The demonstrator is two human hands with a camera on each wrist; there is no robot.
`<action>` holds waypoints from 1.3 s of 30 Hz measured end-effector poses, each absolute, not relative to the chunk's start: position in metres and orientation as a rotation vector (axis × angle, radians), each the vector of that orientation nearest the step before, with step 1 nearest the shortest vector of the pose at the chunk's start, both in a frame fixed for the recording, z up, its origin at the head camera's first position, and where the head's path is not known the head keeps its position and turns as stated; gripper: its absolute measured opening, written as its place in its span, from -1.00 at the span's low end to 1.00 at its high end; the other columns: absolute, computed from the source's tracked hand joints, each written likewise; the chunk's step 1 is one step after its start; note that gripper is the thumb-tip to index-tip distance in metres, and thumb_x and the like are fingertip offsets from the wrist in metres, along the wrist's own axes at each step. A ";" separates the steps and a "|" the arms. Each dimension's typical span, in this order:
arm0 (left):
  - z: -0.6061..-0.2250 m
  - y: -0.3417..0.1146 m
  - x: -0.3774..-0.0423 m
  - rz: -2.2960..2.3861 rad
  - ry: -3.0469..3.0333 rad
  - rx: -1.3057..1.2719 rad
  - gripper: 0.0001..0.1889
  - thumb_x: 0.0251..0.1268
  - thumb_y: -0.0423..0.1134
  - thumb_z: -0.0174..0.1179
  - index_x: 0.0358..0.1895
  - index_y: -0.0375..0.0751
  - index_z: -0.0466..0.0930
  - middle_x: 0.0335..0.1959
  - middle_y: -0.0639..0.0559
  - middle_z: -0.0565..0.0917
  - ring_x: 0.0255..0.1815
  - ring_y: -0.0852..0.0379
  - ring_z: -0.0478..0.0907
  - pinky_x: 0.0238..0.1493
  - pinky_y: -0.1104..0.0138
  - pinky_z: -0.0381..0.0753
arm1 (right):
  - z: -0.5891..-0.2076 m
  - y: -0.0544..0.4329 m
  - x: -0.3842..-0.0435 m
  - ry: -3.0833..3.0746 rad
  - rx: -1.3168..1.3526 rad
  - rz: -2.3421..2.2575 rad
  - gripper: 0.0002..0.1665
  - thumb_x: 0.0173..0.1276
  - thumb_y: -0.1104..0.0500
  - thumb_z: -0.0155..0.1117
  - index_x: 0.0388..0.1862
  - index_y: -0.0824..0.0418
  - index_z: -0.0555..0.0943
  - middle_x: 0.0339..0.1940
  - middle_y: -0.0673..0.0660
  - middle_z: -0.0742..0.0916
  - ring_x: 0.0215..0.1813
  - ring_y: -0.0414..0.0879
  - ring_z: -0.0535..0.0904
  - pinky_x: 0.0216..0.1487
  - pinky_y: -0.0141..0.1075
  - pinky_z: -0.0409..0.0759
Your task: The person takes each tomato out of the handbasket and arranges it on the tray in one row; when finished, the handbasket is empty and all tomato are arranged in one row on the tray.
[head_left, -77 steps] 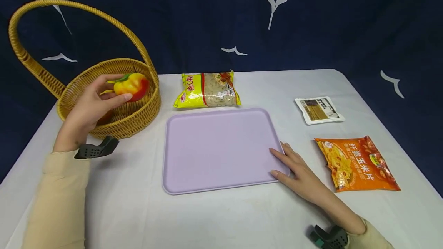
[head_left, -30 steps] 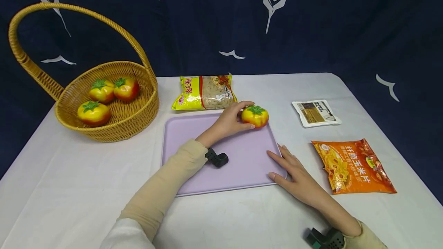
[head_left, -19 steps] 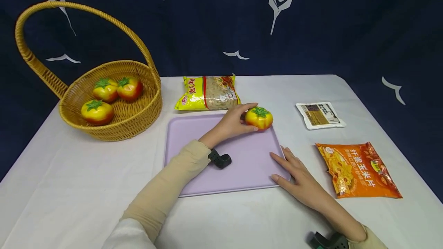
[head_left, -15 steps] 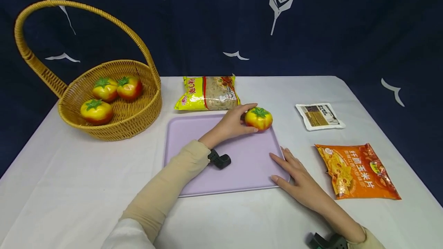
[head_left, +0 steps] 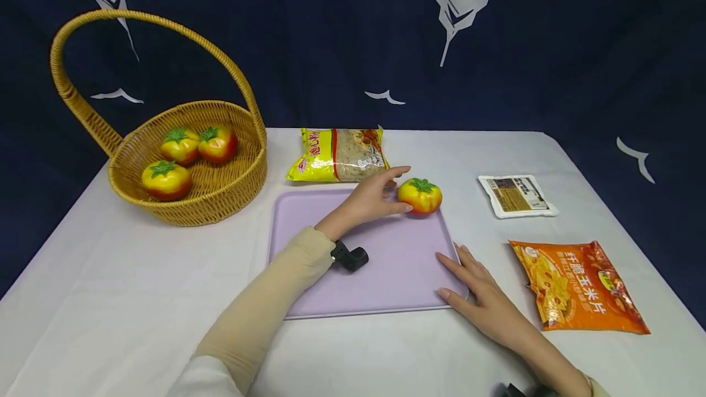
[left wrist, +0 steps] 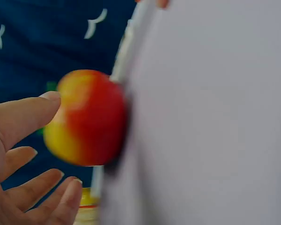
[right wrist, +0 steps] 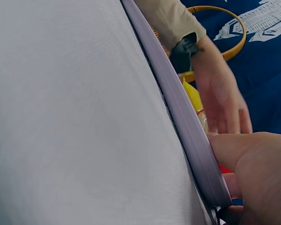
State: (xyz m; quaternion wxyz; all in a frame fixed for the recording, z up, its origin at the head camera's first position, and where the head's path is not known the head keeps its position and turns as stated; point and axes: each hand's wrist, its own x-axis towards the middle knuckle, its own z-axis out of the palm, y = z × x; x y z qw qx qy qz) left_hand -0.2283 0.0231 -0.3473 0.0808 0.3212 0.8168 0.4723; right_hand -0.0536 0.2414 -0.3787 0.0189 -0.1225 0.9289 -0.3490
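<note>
A yellow-and-red tomato-like fruit (head_left: 420,196) with a green leafy top sits at the far right corner of the lilac tray (head_left: 380,274). My left hand (head_left: 369,201) reaches over the tray beside it, thumb and fingers spread apart. In the left wrist view the thumb overlaps the fruit (left wrist: 91,117), while the other fingers stand off it; whether the thumb touches cannot be told. My right hand (head_left: 485,299) rests with extended fingers on the tray's near right corner. In the right wrist view its thumb lies at the tray rim (right wrist: 192,140).
A wicker basket (head_left: 193,213) with a tall handle stands at the left, holding three similar fruits (head_left: 167,181). Behind the tray lies a yellow noodle bag (head_left: 342,155). At the right are a white flat packet (head_left: 518,196) and an orange snack bag (head_left: 579,287).
My left hand carried the fruit from the basket to the tray's far right corner. Its fingers have just loosened and drawn away from the fruit. My right hand stays at the tray corner.
</note>
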 end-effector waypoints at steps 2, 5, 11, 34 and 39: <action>-0.337 0.014 -0.223 1.420 2.437 0.982 -0.28 0.08 -0.26 0.38 0.35 -0.20 0.29 0.25 -0.12 0.39 0.15 0.00 0.41 0.03 0.40 0.46 | -0.381 0.242 -0.051 2.881 -0.372 -1.087 -0.35 0.31 -0.02 0.24 0.36 0.05 0.36 0.44 0.36 0.11 0.43 0.28 -0.11 0.18 0.36 -0.04; -0.312 -0.007 -0.214 1.492 2.398 1.044 -0.35 0.08 -0.32 0.37 0.29 -0.23 0.36 0.21 -0.07 0.44 0.10 0.04 0.44 0.04 0.38 0.46 | -0.383 0.242 -0.050 2.899 -0.388 -1.090 -0.36 0.31 -0.01 0.25 0.36 0.05 0.37 0.44 0.37 0.12 0.43 0.28 -0.09 0.17 0.36 -0.02; -0.262 -0.071 -0.197 1.614 2.448 1.115 -0.46 0.08 -0.36 0.36 0.18 -0.29 0.47 0.12 -0.02 0.53 0.06 0.12 0.48 0.08 0.29 0.45 | -0.380 0.242 -0.054 2.921 -0.412 -1.079 -0.35 0.30 0.01 0.26 0.35 0.04 0.37 0.44 0.36 0.14 0.43 0.27 -0.08 0.17 0.36 -0.01; -0.291 -0.316 -0.191 2.769 1.714 0.292 -0.50 0.32 -0.53 0.03 0.32 -0.26 0.29 0.31 -0.11 0.33 0.23 0.11 0.36 0.08 0.36 0.36 | -0.383 0.244 -0.054 2.877 -0.375 -1.101 -0.34 0.31 -0.01 0.25 0.37 0.05 0.35 0.44 0.38 0.11 0.44 0.26 -0.11 0.18 0.35 -0.04; -0.299 -0.325 -0.193 2.837 1.626 0.176 -0.49 0.29 -0.53 0.06 0.31 -0.22 0.31 0.34 -0.08 0.30 0.24 0.12 0.36 0.06 0.37 0.40 | -0.382 0.243 -0.054 2.866 -0.374 -1.104 -0.34 0.32 -0.01 0.24 0.38 0.03 0.33 0.45 0.37 0.10 0.44 0.23 -0.13 0.19 0.35 -0.06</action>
